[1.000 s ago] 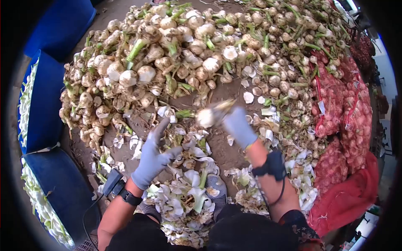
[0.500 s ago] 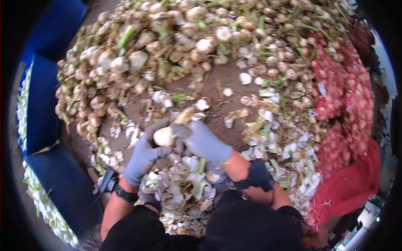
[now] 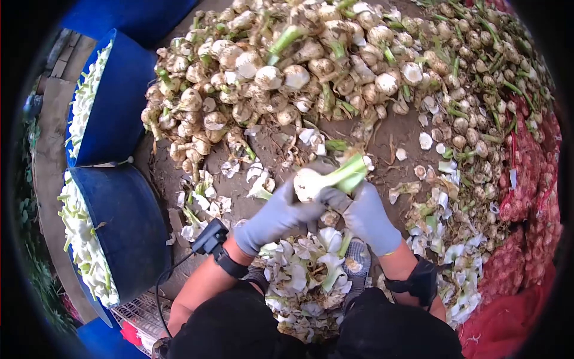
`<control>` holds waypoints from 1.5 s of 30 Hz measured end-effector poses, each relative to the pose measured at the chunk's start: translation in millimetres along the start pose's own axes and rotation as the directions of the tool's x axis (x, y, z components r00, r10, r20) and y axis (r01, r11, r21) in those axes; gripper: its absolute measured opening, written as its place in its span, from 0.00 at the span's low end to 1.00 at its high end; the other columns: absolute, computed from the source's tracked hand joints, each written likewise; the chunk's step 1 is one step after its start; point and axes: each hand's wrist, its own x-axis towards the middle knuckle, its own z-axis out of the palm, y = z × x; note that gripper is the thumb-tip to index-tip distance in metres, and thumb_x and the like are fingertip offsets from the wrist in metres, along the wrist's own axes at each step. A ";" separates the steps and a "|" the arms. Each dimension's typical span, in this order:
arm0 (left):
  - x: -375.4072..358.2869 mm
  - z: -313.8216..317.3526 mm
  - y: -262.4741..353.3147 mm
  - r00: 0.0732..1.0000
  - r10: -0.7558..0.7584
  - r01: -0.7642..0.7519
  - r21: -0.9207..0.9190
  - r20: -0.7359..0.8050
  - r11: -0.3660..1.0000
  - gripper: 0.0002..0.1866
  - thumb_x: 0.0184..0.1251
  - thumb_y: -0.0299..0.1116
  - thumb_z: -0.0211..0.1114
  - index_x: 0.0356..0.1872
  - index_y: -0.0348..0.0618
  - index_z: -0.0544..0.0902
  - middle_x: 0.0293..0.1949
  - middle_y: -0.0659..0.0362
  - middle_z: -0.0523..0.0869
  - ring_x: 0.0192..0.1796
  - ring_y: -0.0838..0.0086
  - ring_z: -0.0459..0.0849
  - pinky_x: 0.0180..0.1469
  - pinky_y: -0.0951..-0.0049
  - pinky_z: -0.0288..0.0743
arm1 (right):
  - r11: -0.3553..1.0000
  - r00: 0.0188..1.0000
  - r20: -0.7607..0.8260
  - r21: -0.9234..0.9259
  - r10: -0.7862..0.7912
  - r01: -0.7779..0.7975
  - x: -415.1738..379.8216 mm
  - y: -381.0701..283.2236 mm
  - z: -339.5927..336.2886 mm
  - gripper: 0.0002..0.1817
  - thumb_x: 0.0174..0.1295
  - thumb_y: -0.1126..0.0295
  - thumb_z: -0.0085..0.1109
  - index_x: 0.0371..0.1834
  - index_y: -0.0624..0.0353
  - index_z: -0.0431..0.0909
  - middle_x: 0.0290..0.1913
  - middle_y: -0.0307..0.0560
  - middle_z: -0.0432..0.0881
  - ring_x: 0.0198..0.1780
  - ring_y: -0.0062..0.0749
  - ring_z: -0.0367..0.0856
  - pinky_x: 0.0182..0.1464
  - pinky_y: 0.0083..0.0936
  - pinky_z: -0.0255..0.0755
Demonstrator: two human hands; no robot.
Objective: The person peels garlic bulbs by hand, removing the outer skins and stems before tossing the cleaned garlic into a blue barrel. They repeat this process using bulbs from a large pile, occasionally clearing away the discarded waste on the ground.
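Note:
A garlic bulb with a thick pale green stalk is held between my two gloved hands, above a heap of peeled skins. My left hand wraps its grey glove round the bulb's left side. On the right, my right hand has its fingers closed at the base of the stalk, and the stalk points up and right over it. Dirt darkens the fingertips of both gloves. A small brownish piece hangs below the bulb.
A large pile of unpeeled garlic spreads ahead. Blue containers with peeled garlic stand at the left. Red mesh sacks lie at the right. Skins lie between my shoes, near a white crate at lower left.
The view has shifted left, so the scene appears further right. The bulb has turned; its green stalk now shows, pointing up and right, with both hands still around it.

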 end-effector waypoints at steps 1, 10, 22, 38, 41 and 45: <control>-0.2 -3.8 -10.5 0.998 0.040 -0.036 0.070 -0.054 0.997 0.31 0.62 0.45 0.72 0.61 0.44 0.69 0.34 0.65 0.81 0.29 0.81 0.80 0.27 0.82 0.71 | 0.995 0.999 -0.021 0.090 0.050 -0.048 1.6 -1.0 0.5 0.12 0.65 0.72 0.60 0.49 0.65 0.80 0.42 0.43 0.84 0.40 0.21 0.81 0.41 0.19 0.73; 12.0 -34.5 -46.3 0.824 0.504 -0.315 0.532 -0.257 0.786 0.39 0.71 0.64 0.50 0.66 0.36 0.67 0.41 0.60 0.82 0.42 0.82 0.80 0.41 0.86 0.72 | 0.978 0.984 0.038 0.103 0.176 -0.179 -13.0 -10.0 15.1 0.09 0.65 0.79 0.53 0.45 0.69 0.80 0.38 0.42 0.84 0.36 0.21 0.81 0.39 0.22 0.76; -2.9 -33.2 -23.5 0.985 0.018 -0.058 -0.231 -0.173 0.971 0.24 0.66 0.50 0.65 0.53 0.42 0.79 0.53 0.58 0.82 0.53 0.71 0.83 0.54 0.67 0.82 | 0.732 0.981 -0.192 -0.672 -0.031 -0.108 5.6 13.1 -12.9 0.13 0.58 0.66 0.62 0.44 0.61 0.82 0.35 0.58 0.85 0.38 0.49 0.85 0.41 0.39 0.76; -3.9 -46.7 -26.0 0.954 0.010 -0.171 -0.516 -0.301 0.840 0.24 0.75 0.54 0.52 0.54 0.43 0.76 0.48 0.56 0.83 0.48 0.63 0.85 0.46 0.67 0.85 | 0.584 0.964 0.092 -0.780 -0.249 0.225 18.4 -25.7 18.9 0.19 0.59 0.55 0.63 0.49 0.53 0.77 0.35 0.50 0.83 0.41 0.48 0.83 0.44 0.41 0.75; 0.2 -37.8 -26.8 0.925 -0.040 -0.140 -0.439 -0.377 0.888 0.23 0.74 0.55 0.53 0.51 0.44 0.77 0.43 0.59 0.85 0.45 0.69 0.85 0.45 0.70 0.83 | 0.356 0.916 0.245 -0.865 -0.319 0.355 28.3 -19.3 18.3 0.17 0.60 0.59 0.62 0.48 0.57 0.77 0.35 0.49 0.83 0.39 0.44 0.84 0.41 0.37 0.75; -7.0 -56.3 -31.3 0.881 0.131 -0.139 0.017 -0.455 0.990 0.24 0.77 0.53 0.50 0.47 0.40 0.79 0.44 0.59 0.85 0.39 0.76 0.84 0.37 0.75 0.79 | 0.925 0.928 0.369 -0.369 0.056 0.091 6.8 -23.3 31.3 0.12 0.60 0.72 0.60 0.46 0.62 0.77 0.35 0.48 0.85 0.36 0.34 0.85 0.37 0.29 0.77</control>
